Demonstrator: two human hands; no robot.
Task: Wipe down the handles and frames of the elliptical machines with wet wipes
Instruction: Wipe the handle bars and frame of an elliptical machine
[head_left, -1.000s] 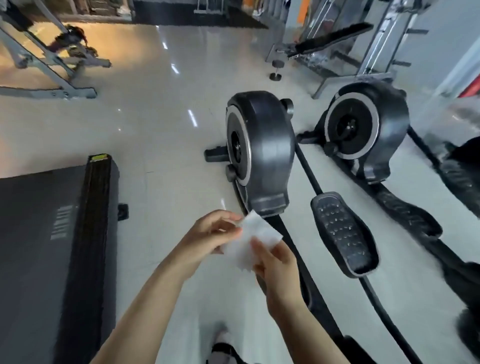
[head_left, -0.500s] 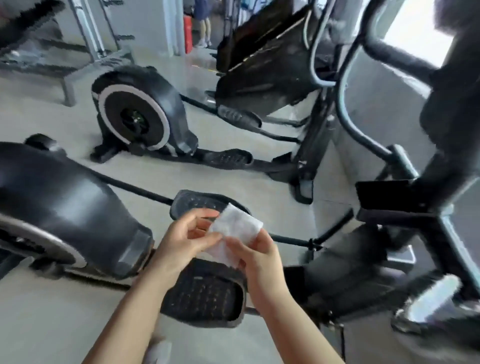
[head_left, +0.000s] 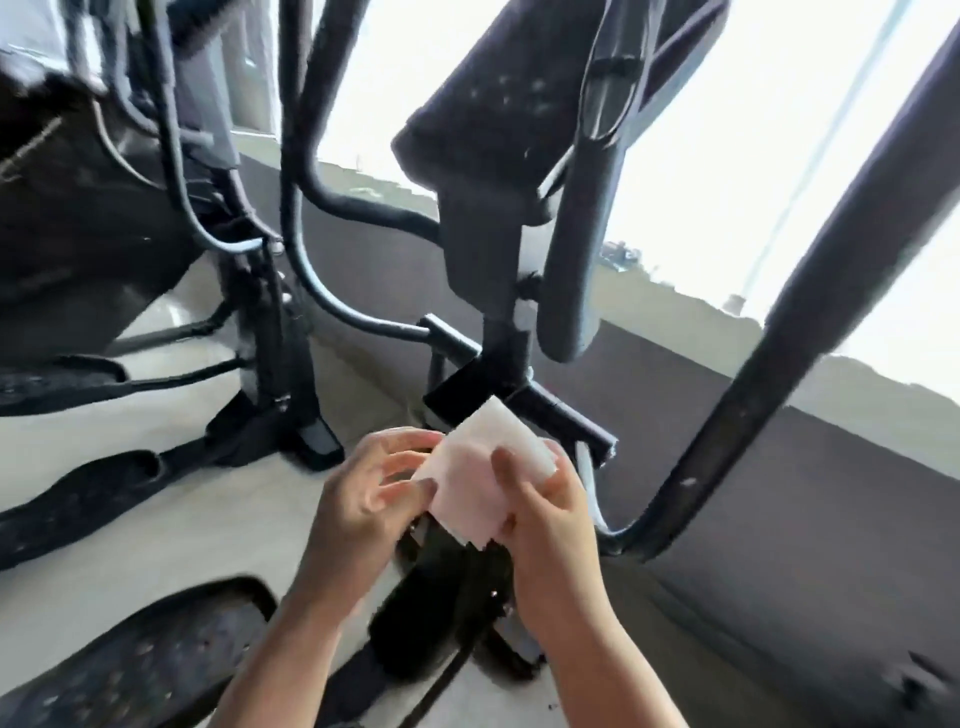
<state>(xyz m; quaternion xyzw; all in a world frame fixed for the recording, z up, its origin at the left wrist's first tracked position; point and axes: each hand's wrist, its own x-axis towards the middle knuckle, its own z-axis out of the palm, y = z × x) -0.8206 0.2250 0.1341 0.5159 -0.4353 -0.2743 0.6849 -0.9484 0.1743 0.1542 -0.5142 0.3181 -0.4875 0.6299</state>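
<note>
A: Wipe first — where does it sit?

B: Between both hands, low in the middle of the view, in front of the base of the near elliptical machine. It is white, folded to a rough square, one corner pointing up over the black crossbar behind it.

A: How do the hands hold it?

B: The right hand grips it from the right, thumb pressed across the front face, fingers curled behind. The left hand pinches the left edge with thumb and fingertips; its other fingers are bent loosely.

A: Is the wipe touching the machine?

B: It overlaps the crossbar in the view, but I cannot tell whether they touch.

A: What stands around?

B: The machine's dark console rises above the hands, a padded handle hanging just right of the post. A long curved black handle bar sweeps down on the right. Foot pedals lie at lower left on the pale floor — a second elliptical machine stands further left, blurred, with bright windows behind
</note>
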